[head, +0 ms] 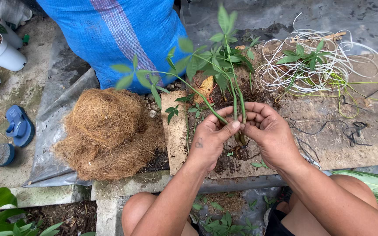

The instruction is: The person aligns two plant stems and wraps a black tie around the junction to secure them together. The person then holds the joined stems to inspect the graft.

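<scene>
Seedling stems [237, 105] | both hands gripping: left hand [211, 140], right hand [270, 133] | roots hidden behind fingers

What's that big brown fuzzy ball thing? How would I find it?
Start at the big blue sack at the top. Just below it, on the grey sheet, sits the fibre heap, left of the left hand holding the seedlings. It is the only dry, hairy, golden-brown mound; everything near it is green leaves, white cord or dark soil.
</scene>
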A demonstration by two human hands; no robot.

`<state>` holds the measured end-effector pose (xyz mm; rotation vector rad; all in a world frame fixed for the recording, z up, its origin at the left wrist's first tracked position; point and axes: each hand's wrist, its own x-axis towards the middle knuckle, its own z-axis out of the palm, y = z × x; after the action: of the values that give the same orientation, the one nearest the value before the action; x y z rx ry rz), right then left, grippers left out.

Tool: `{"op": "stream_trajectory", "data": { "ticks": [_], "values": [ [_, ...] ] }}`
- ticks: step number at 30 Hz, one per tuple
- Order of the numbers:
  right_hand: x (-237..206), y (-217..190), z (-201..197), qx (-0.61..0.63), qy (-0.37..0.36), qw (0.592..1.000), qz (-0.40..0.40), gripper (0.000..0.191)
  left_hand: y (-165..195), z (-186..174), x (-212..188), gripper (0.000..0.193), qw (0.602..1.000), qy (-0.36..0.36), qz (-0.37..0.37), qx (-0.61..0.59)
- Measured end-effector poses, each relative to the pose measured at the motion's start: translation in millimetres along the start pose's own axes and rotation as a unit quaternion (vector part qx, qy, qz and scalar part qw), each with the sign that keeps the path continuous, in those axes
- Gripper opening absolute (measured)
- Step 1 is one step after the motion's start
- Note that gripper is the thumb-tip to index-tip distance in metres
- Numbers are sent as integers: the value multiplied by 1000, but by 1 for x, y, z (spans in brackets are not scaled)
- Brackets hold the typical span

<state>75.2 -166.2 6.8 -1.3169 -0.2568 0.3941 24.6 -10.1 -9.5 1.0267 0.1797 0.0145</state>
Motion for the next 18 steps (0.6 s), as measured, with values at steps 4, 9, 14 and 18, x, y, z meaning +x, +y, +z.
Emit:
{"op": "stream_trajectory", "data": {
  "ticks": [4, 9, 14, 18],
  "values": [
    [0, 7, -1, -1, -16, 1000, 11, 45, 1, -6, 2, 40, 999, 16, -48, -21],
    [-2, 8, -3, 64, -45, 996, 45, 38, -2, -11, 3, 29, 996, -14, -52, -69],
    [1, 1, -6, 69, -21, 993, 89, 37, 9, -23, 1, 23, 995, -87, -8, -47],
    [0, 7, -7, 75, -18, 993, 91, 35, 16, -26, -2, 21, 995, -99, 19, 19]
  ]
}}
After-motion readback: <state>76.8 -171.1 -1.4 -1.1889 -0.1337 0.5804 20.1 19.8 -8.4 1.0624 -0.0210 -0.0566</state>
